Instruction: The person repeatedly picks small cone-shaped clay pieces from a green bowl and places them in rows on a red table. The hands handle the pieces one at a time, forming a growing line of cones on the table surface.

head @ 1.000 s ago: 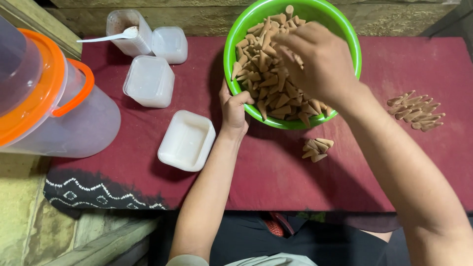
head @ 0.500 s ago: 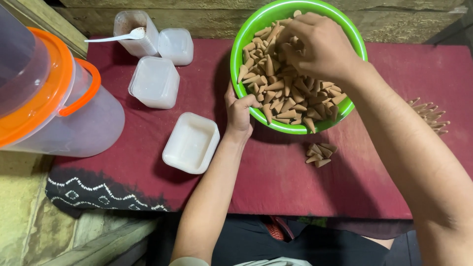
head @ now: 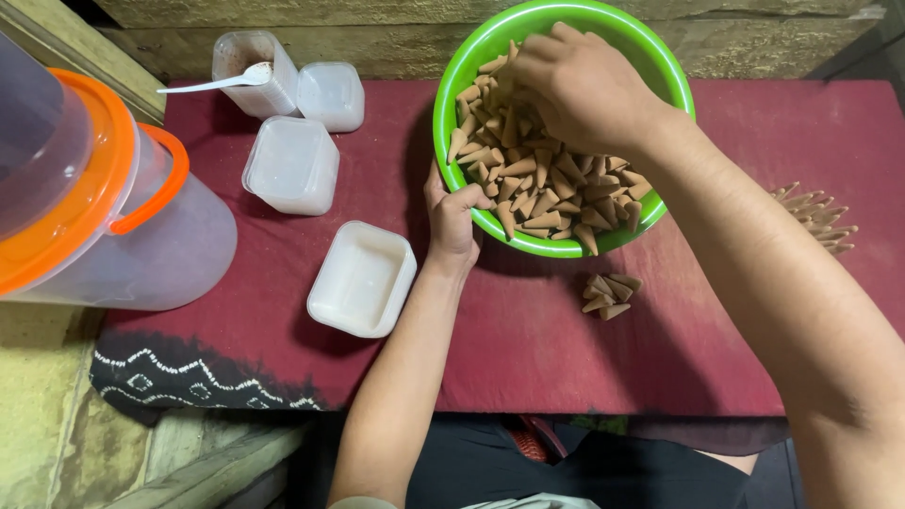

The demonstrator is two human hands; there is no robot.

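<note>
A glossy green plastic bowl (head: 471, 71) is sitting on a dark red cloth (head: 528, 349) spread over the desk, heaped with small tan cone-shaped pieces (head: 537, 179) that look matte and dry. The left hand (head: 452, 212) is gripping the bowl's near-left rim, thumb hooked over the edge and fingers curled beneath it. The right hand (head: 580, 85) is reaching down into the bowl from the right, fingers curled closed among the cones at the far side; what they are pinching is hidden under the knuckles. Just beside the bowl's near edge a little cluster of cones (head: 608, 294) is lying on the cloth, and a looser scatter of cones (head: 815, 217) is lying near the cloth's right edge, partly behind the forearm. To the left, a shallow white square tray (head: 361, 278) is resting open-side up, with three frosted square containers (head: 292, 162) beyond it, one holding a white plastic spoon (head: 222, 80). A translucent jug with an orange lid and handle (head: 113, 188) is crowding the left edge, while bare cloth is lying open along the near side in front of the bowl
</note>
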